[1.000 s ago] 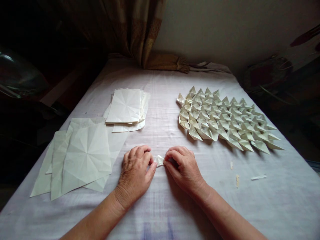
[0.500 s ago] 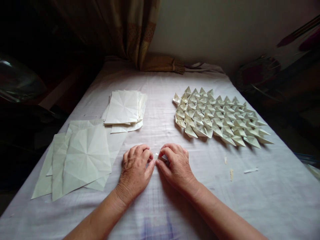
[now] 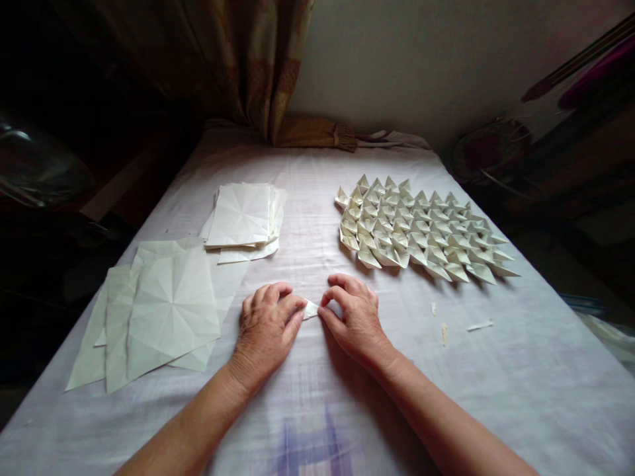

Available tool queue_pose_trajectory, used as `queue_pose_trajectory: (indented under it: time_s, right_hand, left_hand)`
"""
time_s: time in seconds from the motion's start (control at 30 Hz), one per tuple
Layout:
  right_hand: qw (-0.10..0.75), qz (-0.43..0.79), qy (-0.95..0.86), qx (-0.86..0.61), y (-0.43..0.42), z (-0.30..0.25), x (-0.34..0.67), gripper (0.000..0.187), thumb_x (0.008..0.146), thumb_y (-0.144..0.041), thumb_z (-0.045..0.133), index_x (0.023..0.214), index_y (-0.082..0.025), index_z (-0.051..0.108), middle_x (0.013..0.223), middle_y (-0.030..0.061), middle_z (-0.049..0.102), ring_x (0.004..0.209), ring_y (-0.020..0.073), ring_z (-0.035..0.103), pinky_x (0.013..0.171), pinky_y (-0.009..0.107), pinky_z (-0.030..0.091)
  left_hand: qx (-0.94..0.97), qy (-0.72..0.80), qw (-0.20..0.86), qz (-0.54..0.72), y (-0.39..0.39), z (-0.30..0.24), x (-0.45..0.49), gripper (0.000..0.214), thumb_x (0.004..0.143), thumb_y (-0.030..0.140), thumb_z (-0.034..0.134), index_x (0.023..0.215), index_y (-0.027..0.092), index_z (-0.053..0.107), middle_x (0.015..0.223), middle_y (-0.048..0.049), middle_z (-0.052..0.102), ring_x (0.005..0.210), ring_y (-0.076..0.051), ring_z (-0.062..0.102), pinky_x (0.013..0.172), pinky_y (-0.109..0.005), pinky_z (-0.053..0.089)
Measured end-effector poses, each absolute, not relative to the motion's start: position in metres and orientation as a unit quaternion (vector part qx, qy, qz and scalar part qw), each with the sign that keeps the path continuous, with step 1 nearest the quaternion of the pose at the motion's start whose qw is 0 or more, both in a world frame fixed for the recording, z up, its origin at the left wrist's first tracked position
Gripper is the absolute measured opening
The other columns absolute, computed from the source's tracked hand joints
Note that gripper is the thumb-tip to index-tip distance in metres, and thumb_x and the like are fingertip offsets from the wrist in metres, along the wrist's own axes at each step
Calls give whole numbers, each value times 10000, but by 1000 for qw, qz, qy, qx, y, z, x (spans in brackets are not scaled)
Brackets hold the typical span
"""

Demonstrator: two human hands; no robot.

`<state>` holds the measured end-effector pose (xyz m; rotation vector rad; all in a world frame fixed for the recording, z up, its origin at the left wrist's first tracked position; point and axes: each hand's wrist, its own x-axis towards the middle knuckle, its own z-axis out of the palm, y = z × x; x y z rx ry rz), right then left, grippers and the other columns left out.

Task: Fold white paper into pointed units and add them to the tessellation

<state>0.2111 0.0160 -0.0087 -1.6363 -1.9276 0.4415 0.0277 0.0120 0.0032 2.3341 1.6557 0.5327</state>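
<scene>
Between my hands, near the middle of the cloth-covered surface, is a small folded piece of white paper. My left hand pinches its left end between thumb and forefinger, and the fingers hide part of it. At its right tip, the thumb and forefinger of my right hand close on the paper, while the other fingers curl above. Beyond my right hand stand many folded paper boats, packed together in rows. Left of my left hand lie large creased paper sheets, overlapping one another.
A stack of smaller creased sheets lies at the back left. Small paper scraps and a thin white strip lie at right on the pale cloth. A brown curtain hangs down to the far edge.
My hands have moved slightly apart, so more of the folded paper shows between them. My right forefinger has lifted a little. The whole view has shifted slightly.
</scene>
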Motion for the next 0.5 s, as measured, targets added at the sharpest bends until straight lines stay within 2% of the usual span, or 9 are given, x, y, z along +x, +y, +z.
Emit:
queue_pose_trajectory:
  time_s: [0.13,0.3,0.5]
  right_hand:
    - [287,175,-737,-586,16,-9,217,56,790,-189,709,805,-236,682,1183,71,645,1152,275,559,964,461,363]
    - [299,143,-773,-541,9,-13,226,131,811,-184,693,925,-248,689,1210,76,649,1169,276,553,967,445,384]
    - [322,109,-778,-528,9,-18,221,65,834,-185,690,873,-232,669,1128,64,696,1126,274,576,936,436,392]
  left_hand:
    - [802,552,120,194,12,3,21,189,901,254,621,1047,320,721,1176,-33,624,1121,-259,535,950,-428,380]
    - [841,493,134,179,13,4,6,325,907,267,622,1215,360,671,1281,-39,602,1185,-268,519,996,-451,367]
    - [848,482,119,186,15,8,7,296,906,263,609,1183,327,693,1212,-49,636,1137,-264,542,968,-445,386]
